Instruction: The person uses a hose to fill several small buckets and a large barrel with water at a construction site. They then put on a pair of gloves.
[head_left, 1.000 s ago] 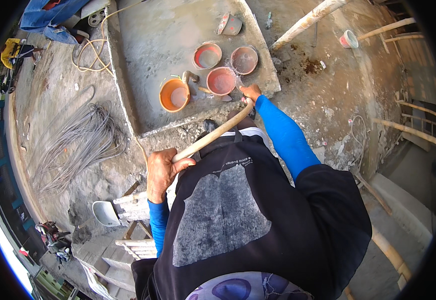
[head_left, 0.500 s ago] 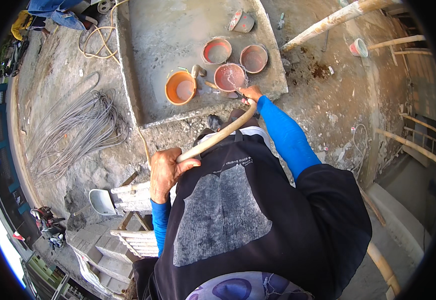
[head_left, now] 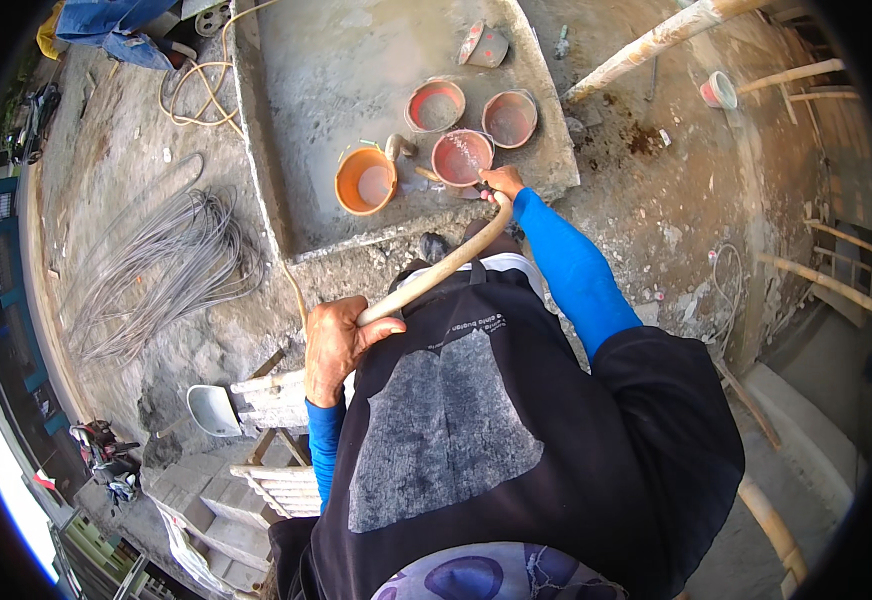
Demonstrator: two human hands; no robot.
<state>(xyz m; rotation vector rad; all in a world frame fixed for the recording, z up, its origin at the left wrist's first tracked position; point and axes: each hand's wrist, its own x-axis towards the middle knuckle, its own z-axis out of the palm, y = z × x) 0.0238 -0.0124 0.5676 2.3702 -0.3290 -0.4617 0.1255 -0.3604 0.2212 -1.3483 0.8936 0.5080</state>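
Note:
A cream-coloured hose [head_left: 436, 276] runs slantwise across the front of my dark shirt. Closed around its lower stretch is my left hand [head_left: 338, 345], thumb lying along the hose. At the far end my right hand [head_left: 502, 182] grips the hose by its dark nozzle [head_left: 483, 187], just beside a red bucket [head_left: 438, 160]. Water sprays from the nozzle into that bucket. An orange bucket [head_left: 348, 182] stands to its left, with pale liquid inside. Two more reddish buckets [head_left: 413, 108] stand behind and to the right, and another bucket [head_left: 486, 47] lies tipped farther back.
The buckets stand in a wet concrete trough [head_left: 274, 200] with raised edges. Grey cable [head_left: 171, 270] lies coiled on the left ground. Bamboo poles [head_left: 646, 55] slant in from the right. A person [head_left: 126, 35] in blue is at the upper left. Concrete steps [head_left: 201, 500] descend lower left.
The view has shifted slightly. Both hands keep their hold on the hose. The water, which splashed near the red bucket's right rim, now falls more inside it.

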